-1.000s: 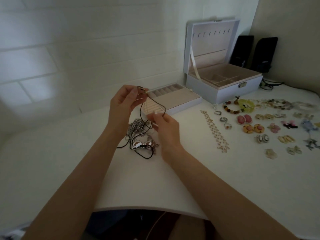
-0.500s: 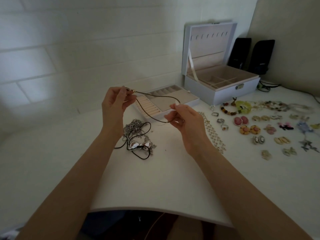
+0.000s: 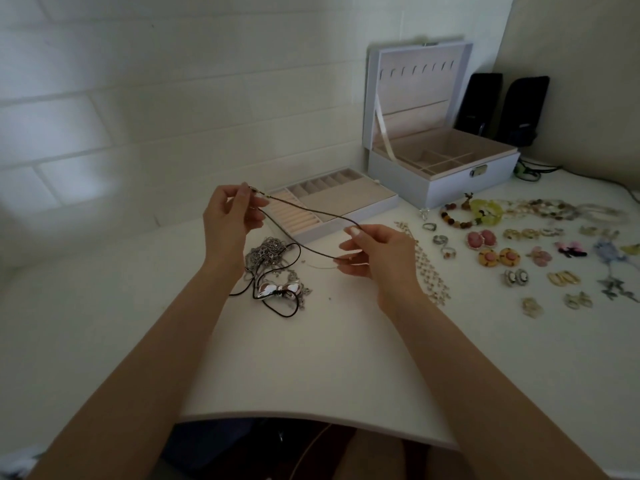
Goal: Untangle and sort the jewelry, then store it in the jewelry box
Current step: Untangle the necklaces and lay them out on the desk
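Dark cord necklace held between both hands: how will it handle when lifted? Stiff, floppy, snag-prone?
Probably floppy: the dark cord sags in a loop between the left hand and right hand. Likely light: fingertip pinches alone carry it. Might snag; the tangled pile lies close by.

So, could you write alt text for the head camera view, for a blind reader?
Two bare hands stretch a dark cord between them above a white table; the left hand and the right hand each pinch it. Beneath lies a tangle of chains, with an open jewelry box, a tray and sorted earrings behind and to the right.
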The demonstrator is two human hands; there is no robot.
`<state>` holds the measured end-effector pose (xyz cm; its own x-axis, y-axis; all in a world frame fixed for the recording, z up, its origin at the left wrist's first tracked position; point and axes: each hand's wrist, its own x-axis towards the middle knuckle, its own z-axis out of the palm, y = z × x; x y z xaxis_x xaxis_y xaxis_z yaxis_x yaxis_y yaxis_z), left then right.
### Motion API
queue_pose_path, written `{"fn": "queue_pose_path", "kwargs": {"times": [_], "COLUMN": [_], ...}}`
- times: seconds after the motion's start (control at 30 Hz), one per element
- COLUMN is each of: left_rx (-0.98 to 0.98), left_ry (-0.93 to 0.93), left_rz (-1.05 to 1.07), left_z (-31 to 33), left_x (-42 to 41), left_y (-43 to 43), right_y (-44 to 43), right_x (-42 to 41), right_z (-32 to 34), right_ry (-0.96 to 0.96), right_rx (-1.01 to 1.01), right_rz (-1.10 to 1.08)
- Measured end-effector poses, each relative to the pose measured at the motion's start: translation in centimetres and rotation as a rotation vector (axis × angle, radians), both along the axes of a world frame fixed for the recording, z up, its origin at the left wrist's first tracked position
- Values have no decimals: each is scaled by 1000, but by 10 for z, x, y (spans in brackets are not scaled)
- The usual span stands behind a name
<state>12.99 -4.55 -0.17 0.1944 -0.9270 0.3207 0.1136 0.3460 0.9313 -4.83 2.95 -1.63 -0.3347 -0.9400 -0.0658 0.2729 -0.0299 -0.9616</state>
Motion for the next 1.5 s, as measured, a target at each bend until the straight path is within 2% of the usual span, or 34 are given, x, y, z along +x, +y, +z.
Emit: {"fn": "queue_pose_path", "kwargs": {"times": [0.2,0.3,0.43,0.63,0.7,0.77,0.87,0.9,0.93,1.03,1.07,1.23,1.4,1.5], "left_rx": [46,25,51,120,109,98,77,64,48,-11,-36,-162,-247,-247], "left_ry": [112,26,-132,-206,-271,-316,-356,-386,-422,-490,-511,-630,-666,-656], "left_rz": [-116,-183,-321,-598,-622,-625,-619,-600,-570,-485,-465,-388,-341,-324], "left_z": [3,4,4,3,0,-1,0,1,1,0,0,-1,-1,0], "left_x": [2,2,-7,-15,-17,-19,-20,-20,-20,-22,-22,-24,-25,-27], "left_y": [2,4,11,21,24,26,28,28,28,28,28,26,27,27], "right_y": [2,0,-3,-4,-4,-4,-1,0,1,3,3,1,2,4], "right_x": [0,-3,-7,-7,-7,-7,-6,-4,-3,4,6,12,10,7], "right_z": [4,-1,-7,-9,-10,-12,-13,-12,-10,-1,1,-2,-2,0], "right_ry": [67,149,466,717,796,984,1243,1240,1158,708,629,553,515,573], "right_rx": [-10,-10,-23,72,124,163,85,11,-70,-166,-165,-189,-211,-210], "right_rz": [40,-38,-157,-120,-87,-102,-209,-227,-211,1,76,240,193,153]}}
